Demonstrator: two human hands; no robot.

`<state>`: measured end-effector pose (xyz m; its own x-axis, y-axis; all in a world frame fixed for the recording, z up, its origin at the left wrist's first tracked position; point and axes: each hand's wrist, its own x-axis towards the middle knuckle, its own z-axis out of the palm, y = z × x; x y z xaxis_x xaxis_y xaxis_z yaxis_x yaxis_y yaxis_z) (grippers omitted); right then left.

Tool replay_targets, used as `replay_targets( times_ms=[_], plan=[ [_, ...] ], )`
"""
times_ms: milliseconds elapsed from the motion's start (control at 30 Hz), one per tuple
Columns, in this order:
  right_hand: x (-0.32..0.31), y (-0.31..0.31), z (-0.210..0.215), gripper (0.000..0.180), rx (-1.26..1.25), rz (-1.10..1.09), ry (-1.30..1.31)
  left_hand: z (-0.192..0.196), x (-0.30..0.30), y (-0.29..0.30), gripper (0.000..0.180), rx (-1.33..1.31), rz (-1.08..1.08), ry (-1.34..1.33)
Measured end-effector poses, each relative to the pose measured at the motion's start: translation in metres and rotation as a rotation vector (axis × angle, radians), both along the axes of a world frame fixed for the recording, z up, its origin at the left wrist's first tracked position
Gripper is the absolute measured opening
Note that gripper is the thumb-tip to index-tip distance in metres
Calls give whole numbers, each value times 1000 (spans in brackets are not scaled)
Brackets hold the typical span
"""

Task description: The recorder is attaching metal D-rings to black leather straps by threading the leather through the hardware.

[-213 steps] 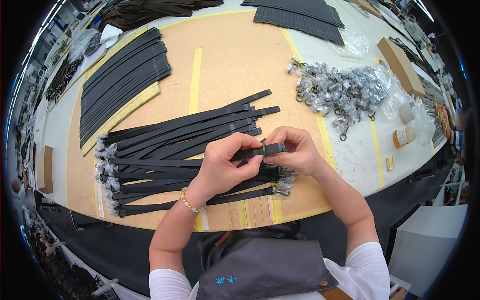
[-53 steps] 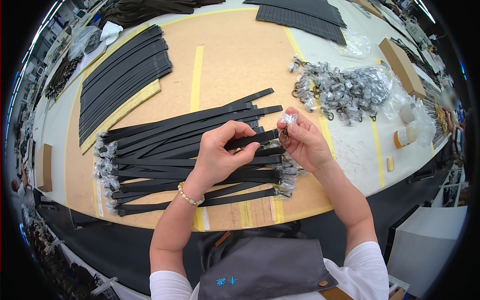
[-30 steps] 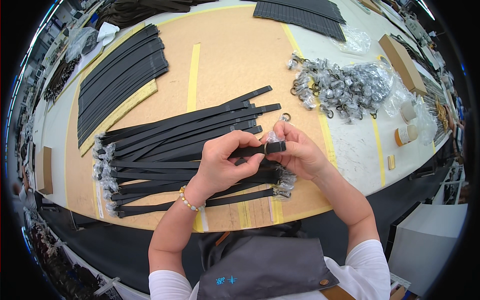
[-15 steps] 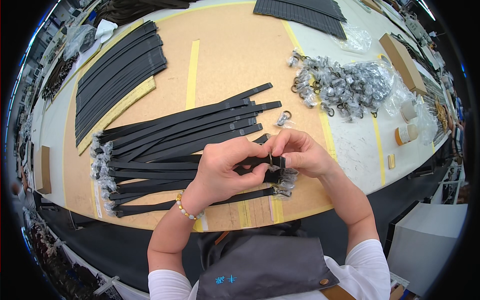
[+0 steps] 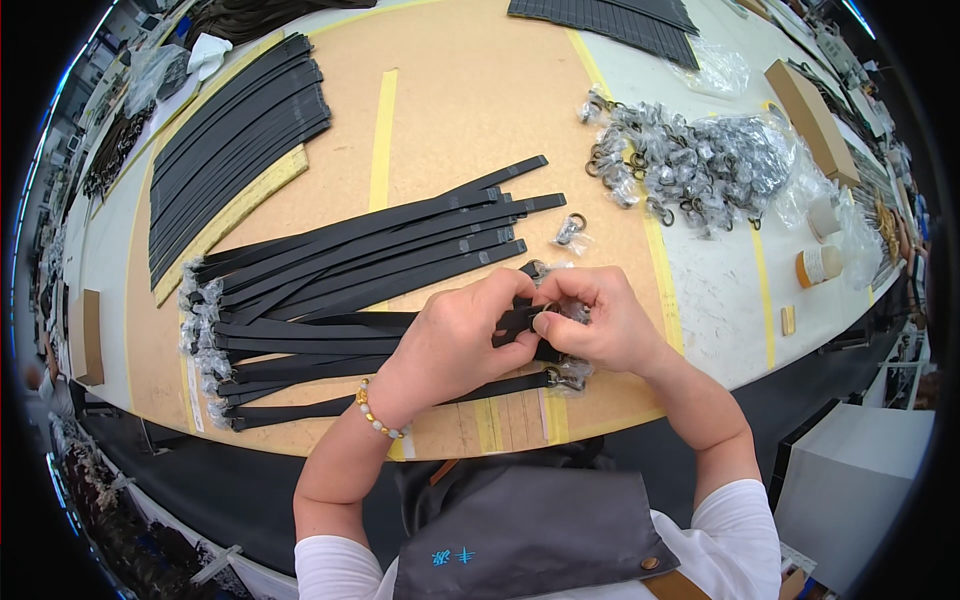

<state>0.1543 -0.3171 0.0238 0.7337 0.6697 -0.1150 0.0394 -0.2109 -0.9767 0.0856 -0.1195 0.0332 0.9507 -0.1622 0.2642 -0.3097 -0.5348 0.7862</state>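
One head-worn fisheye view looks downward and forward from close above the broad, flat tan-and-white worktop (image 5: 460,110), edges bowing.

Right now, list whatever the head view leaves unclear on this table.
Head view: the held black strap, its end covered by the fingers.
Head view: the far strap stack, cut off by the upper edge.
Head view: the wrapped-hardware heap, overlapping too much to count.
Head view: the label on the amber jar, too small to read.

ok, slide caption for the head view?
Left hand and right hand on one black strap, above more straps; wrapped fittings heaped to the right.
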Motion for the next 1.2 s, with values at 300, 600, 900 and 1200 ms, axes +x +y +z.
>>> replay_targets(
  times_ms=[300, 600, 900, 1200],
  plan=[
    [6, -5, -6, 18, 78, 82, 243, -2, 5, 9, 26, -73, -48, 119],
    [8, -6, -8, 19, 84, 114, 285, -3, 5, 9, 24, -107, -44, 160],
    [9, -6, -8, 19, 53, 122, 273, -7, 5, 9, 23, -69, -65, 111],
    [8, -6, -5, 18, 41, 120, 245, -8, 6, 9, 23, -30, -80, 64]
  ],
)
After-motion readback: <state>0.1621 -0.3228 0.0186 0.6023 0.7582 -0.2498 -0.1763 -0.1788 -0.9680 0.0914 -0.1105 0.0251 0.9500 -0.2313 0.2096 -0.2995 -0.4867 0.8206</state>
